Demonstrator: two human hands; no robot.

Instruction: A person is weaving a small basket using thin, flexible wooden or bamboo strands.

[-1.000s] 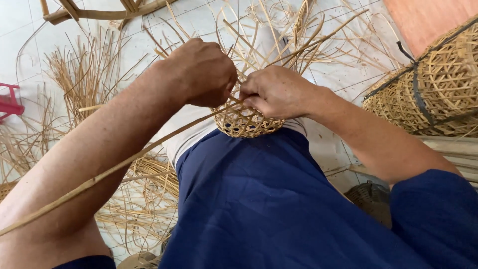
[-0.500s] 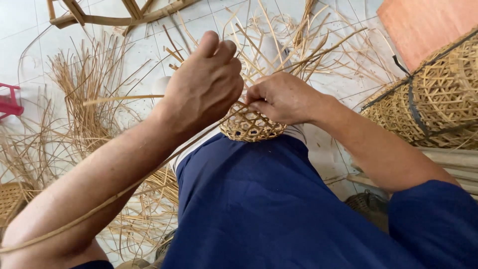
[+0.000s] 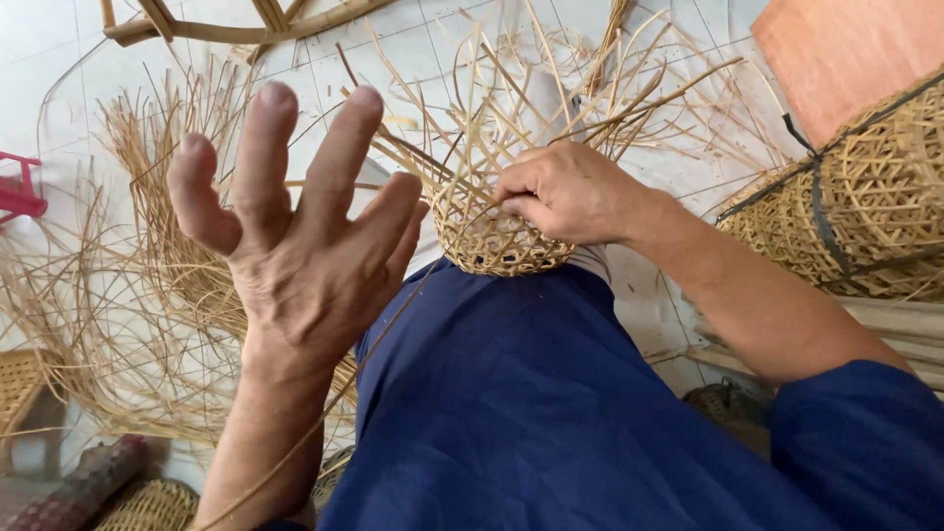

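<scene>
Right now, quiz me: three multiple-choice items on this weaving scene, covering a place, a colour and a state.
1. Where does the small half-woven basket sit?
A. on the person's knee
B. on a shelf
C. inside the stacked baskets

2. What colour is the trouser cloth under it?
A. white
B. dark blue
C. red

3. How is the left hand?
A. clenched on the basket
B. flat on the floor
C. open, fingers spread, off the basket

Answers: 1 A, it rests on the blue knee with the right hand gripping its rim. 2 B, the cloth is plainly dark blue. 3 C, its fingers splay in the air, left of the basket.
</scene>
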